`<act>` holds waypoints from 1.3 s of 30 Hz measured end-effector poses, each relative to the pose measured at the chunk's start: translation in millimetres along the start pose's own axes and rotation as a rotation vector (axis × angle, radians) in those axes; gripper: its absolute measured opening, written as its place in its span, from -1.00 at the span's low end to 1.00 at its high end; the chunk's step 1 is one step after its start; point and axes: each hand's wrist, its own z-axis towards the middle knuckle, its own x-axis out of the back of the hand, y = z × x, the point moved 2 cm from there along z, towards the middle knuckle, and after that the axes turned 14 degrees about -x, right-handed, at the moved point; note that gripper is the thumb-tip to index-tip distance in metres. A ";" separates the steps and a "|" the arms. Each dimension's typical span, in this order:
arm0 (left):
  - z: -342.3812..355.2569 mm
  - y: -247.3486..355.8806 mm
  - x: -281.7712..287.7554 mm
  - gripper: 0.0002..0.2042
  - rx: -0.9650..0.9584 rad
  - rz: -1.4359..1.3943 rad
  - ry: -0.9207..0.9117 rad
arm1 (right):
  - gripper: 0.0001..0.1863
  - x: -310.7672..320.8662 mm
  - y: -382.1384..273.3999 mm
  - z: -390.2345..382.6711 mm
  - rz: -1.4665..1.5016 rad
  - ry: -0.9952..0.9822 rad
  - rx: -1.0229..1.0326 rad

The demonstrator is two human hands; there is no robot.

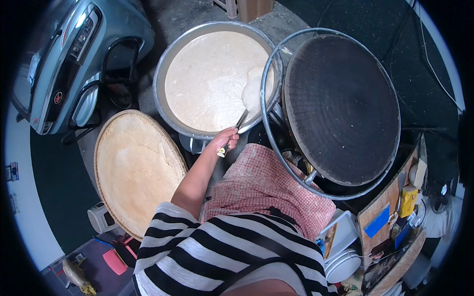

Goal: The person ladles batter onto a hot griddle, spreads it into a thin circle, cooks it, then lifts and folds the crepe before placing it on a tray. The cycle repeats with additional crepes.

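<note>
A wide metal basin [160, 93] holds a pale, thick batter [207, 74], its surface rippled near the right side. My left hand [227, 139] is over the basin's near rim, fingers wrapped round the dark handle of a ladle [242, 118]. The ladle's far end reaches into the batter, where a rounded, batter-coloured shape shows; its outline is hard to make out. To the right of the basin is a large round black griddle [343, 108], with a metal ring [265, 98] around it that overlaps the basin's edge. My right hand is out of view.
A round tray-like mat [140, 172], pale and cracked on top, leans at the left. Beyond it stands a blue-grey vehicle [113, 29] with a dark tube frame. A cluttered wooden shelf [368, 217], a white lidded bucket [343, 266] and a pink dustpan-like object [115, 261] lie nearer.
</note>
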 end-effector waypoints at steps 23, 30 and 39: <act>-77.3 50.0 0.1 -0.83 -0.125 0.099 -0.118 | -0.63 53.2 26.2 -83.7 0.024 0.381 0.305; -97.2 78.1 -14.7 -0.76 -0.157 0.164 -0.039 | -0.58 56.6 54.6 -39.3 -0.018 0.042 0.003; -115.0 96.7 -25.0 -0.83 -0.120 0.151 0.059 | -0.58 22.0 46.7 -88.4 0.118 -0.124 0.097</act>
